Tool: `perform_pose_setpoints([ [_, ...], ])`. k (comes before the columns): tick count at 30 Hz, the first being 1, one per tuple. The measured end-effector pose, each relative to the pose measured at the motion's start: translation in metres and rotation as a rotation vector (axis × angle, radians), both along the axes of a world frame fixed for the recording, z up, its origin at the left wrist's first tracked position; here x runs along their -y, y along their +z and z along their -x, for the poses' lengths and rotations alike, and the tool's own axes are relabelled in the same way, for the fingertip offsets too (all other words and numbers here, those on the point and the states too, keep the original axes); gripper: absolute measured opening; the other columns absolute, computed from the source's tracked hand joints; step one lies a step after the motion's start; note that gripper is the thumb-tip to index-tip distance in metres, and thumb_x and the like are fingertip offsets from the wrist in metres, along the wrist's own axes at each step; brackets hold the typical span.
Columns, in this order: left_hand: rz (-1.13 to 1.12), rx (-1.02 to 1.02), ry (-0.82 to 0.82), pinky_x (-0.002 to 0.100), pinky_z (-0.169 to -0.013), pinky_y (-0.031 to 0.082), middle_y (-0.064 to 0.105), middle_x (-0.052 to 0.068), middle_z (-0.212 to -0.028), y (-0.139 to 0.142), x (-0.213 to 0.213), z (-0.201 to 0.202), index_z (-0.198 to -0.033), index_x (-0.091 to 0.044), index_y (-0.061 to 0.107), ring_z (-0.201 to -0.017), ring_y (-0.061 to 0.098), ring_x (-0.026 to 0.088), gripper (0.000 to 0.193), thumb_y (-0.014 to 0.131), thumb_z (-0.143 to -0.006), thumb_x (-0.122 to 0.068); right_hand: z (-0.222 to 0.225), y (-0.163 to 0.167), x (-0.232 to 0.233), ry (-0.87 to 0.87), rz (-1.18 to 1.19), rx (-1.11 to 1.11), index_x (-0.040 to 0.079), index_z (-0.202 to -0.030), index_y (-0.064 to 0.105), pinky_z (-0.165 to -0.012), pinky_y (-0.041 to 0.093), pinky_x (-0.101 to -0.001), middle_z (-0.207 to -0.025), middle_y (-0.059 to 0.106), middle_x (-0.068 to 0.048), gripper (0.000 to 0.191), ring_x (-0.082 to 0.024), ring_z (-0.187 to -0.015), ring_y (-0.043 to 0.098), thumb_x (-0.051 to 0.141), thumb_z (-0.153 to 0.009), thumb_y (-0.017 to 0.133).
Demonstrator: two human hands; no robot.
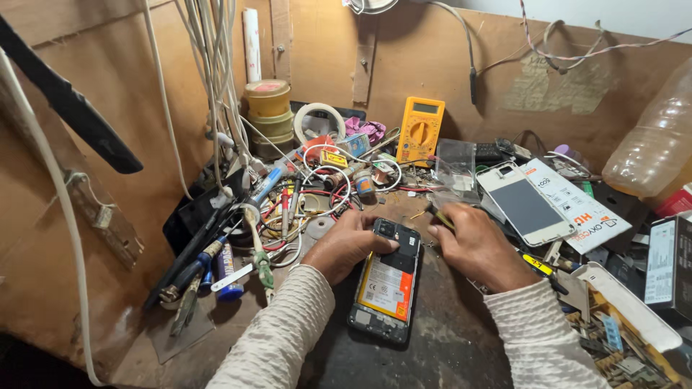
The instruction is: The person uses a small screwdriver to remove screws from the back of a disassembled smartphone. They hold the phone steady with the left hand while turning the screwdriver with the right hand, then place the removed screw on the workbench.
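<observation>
An opened phone (388, 282) lies back side up on the dark work mat, its orange-labelled battery and black upper cover exposed. My left hand (344, 245) rests on the phone's upper left corner, fingers pressing the cover beside the camera. My right hand (477, 248) sits just right of the phone's top edge. It grips a small thin tool with a yellow-green handle (441, 217), whose tip I cannot see clearly. Both arms wear cream ribbed sleeves.
A yellow multimeter (419, 130) leans against the back board. Tape rolls (268, 108), tangled wires and tools (238, 252) crowd the left. A white phone (526, 205) and a printed box lie right, with a plastic bottle (652, 144) and a parts tray (620, 338).
</observation>
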State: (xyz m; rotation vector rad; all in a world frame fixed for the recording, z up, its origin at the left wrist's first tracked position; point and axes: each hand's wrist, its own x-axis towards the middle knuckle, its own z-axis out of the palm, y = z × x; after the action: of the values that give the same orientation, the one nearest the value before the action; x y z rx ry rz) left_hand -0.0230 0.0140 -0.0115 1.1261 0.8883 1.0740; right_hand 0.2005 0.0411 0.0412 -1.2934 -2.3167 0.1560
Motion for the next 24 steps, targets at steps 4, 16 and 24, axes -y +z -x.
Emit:
perform_pose_setpoints([
  [4,-0.010,-0.017,0.018,0.031,-0.079,0.058,0.076,0.013,-0.094,0.0032,0.0005,-0.0008,-0.109,0.010,0.070,-0.080,0.072,0.018,0.038,0.071,-0.072,0.001,-0.0007,0.0034,0.0041,-0.113,0.179,0.073,0.000,-0.098,0.072,-0.085,0.052,-0.0481,-0.099,0.072,-0.021,0.028,-0.039,-0.096,0.069,0.026,-0.086,0.070],
  [16,0.023,-0.035,0.039,0.032,-0.080,0.058,0.076,0.014,-0.094,0.0091,0.0056,-0.0008,-0.109,0.010,0.070,-0.080,0.072,0.019,0.038,0.072,-0.072,0.001,0.0016,0.0077,0.0070,-0.067,0.205,-0.023,-0.001,-0.097,0.075,-0.077,0.056,-0.0439,-0.086,0.075,-0.022,0.026,-0.033,-0.078,0.075,0.021,-0.083,0.071],
  [24,0.028,-0.037,0.062,0.032,-0.082,0.058,0.076,0.013,-0.096,0.0083,0.0060,0.0000,-0.112,0.010,0.069,-0.083,0.072,0.019,0.042,0.073,-0.071,0.000,-0.0014,0.0023,0.0013,-0.118,0.248,0.018,0.001,-0.093,0.078,-0.072,0.056,-0.0411,-0.079,0.077,-0.018,0.032,-0.028,-0.069,0.073,0.030,-0.081,0.081],
])
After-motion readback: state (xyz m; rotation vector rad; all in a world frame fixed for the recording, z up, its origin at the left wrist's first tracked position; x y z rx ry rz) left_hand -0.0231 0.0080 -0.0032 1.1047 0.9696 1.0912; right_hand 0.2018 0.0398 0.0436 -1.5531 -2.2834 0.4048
